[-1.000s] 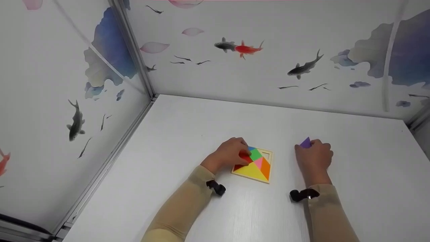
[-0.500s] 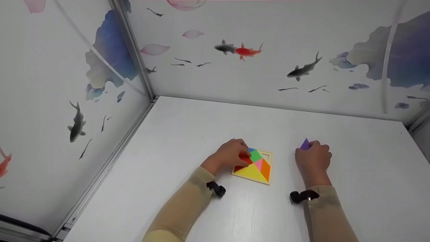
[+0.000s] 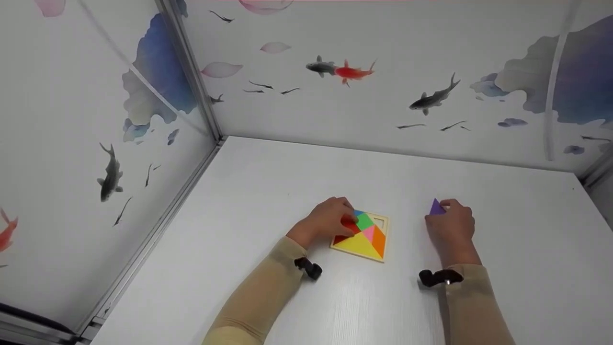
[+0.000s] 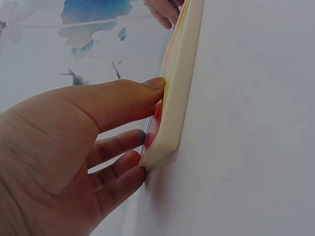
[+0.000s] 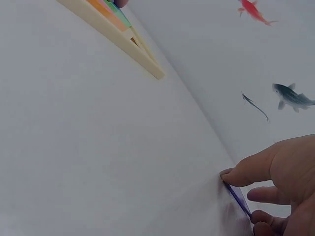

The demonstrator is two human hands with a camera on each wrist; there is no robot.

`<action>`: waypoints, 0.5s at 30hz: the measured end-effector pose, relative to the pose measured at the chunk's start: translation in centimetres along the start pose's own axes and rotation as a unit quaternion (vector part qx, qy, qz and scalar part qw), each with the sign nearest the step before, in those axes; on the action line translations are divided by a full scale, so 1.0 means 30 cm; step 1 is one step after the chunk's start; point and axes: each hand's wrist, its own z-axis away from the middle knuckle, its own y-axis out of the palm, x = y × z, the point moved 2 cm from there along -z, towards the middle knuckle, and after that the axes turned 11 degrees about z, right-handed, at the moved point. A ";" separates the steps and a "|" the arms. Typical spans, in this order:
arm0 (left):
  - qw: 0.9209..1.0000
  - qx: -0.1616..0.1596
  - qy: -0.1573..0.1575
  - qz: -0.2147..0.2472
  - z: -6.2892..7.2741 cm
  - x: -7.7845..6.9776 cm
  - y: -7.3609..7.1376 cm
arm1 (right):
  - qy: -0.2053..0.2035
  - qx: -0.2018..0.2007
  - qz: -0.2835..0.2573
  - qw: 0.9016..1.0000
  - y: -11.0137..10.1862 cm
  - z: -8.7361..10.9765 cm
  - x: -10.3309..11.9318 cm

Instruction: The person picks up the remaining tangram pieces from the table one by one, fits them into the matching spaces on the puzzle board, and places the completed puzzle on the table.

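Observation:
A square tangram board with a pale wooden rim lies on the white table. Red, yellow, green, pink, orange and blue pieces sit in it, and its far right corner shows a bare recess. My left hand holds the board at its left side. In the left wrist view the thumb rests on top near the rim, while other fingers reach the corner. To the right of the board, my right hand pinches a purple triangular tangram piece between thumb and fingers. Whether that piece touches the table I cannot tell.
White panels printed with fish and petals stand behind and to the left of the table. A metal frame post marks their corner. A black wrist camera sits on each sleeve.
My right hand has shifted slightly right and turned the purple triangle a little, so more of it shows. The left hand and board have stayed in place.

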 end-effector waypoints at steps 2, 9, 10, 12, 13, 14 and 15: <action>1.000 0.000 -0.002 0.001 0.002 0.001 0.002 | 0.002 0.006 -0.005 1.000 -0.003 0.000 -0.002; 1.000 0.000 -0.006 0.004 -0.002 0.008 0.006 | -0.033 0.027 0.000 0.999 -0.020 -0.003 -0.003; 1.000 0.001 -0.007 0.005 -0.003 0.009 0.006 | -0.040 0.030 -0.001 0.999 -0.023 -0.002 -0.003; 1.000 0.003 -0.008 0.006 -0.003 0.010 0.006 | -0.048 0.032 -0.003 0.998 -0.030 -0.002 -0.004; 1.000 0.004 -0.008 0.005 -0.002 0.011 0.006 | -0.049 0.031 -0.005 0.998 -0.033 -0.002 -0.006; 1.000 0.004 -0.007 0.004 -0.003 0.012 0.006 | -0.053 0.027 -0.006 0.998 -0.036 -0.004 -0.009; 1.000 0.004 -0.006 0.002 -0.004 0.013 0.006 | -0.055 0.022 -0.006 0.998 -0.040 -0.006 -0.013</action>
